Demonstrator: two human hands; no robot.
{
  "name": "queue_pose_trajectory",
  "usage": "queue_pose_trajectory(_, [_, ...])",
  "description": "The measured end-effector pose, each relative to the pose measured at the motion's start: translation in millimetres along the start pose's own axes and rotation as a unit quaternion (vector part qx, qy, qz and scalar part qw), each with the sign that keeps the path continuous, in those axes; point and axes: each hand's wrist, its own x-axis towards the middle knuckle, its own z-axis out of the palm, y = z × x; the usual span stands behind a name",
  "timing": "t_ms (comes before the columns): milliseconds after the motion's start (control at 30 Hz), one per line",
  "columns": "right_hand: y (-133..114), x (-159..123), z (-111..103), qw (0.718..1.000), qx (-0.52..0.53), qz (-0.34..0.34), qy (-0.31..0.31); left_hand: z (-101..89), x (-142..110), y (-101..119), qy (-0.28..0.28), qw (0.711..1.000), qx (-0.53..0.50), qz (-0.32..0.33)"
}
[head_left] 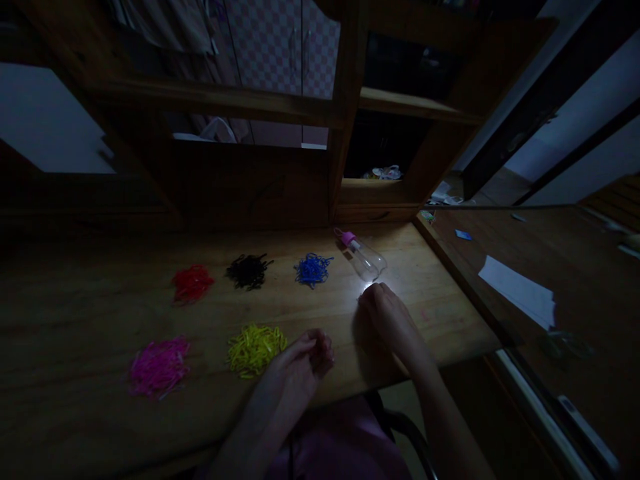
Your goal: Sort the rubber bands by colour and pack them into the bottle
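Note:
My left hand [303,367] is just above the wooden table, right of a pile of small yellow strip-like pieces [256,350]. Its fingers curl in toward the palm, and what they hold, if anything, is hidden. Farther right, my right hand [385,312] is closed, fingertips pinched down by a bright spot on the tabletop. Anything in that pinch is too small to make out. Just beyond it lies a clear bottle [367,261] on its side, with a pink cap and loop. Similar pieces form a blue pile [313,269], a black pile [249,271], a red pile [192,283] and a pink pile [159,367].
A wooden shelf unit [250,190] rises along the table's back edge. To the right is a brown surface [465,267] with a white paper sheet [520,290] and a small blue card [463,235]. A dark curved chair arm [410,427] shows below the table edge.

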Motion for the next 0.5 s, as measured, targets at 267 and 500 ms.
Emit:
queue_pose_trajectory(267, [-29,-8,-9,0.998,0.025,-0.064,-0.002,10.6,-9,7,-0.103,0.979,-0.1,-0.141])
queue_pose_trajectory(500, [-104,-43,-14,0.97,0.163,-0.148,-0.102,24.8,-26,2,-0.045,0.976,0.182,0.112])
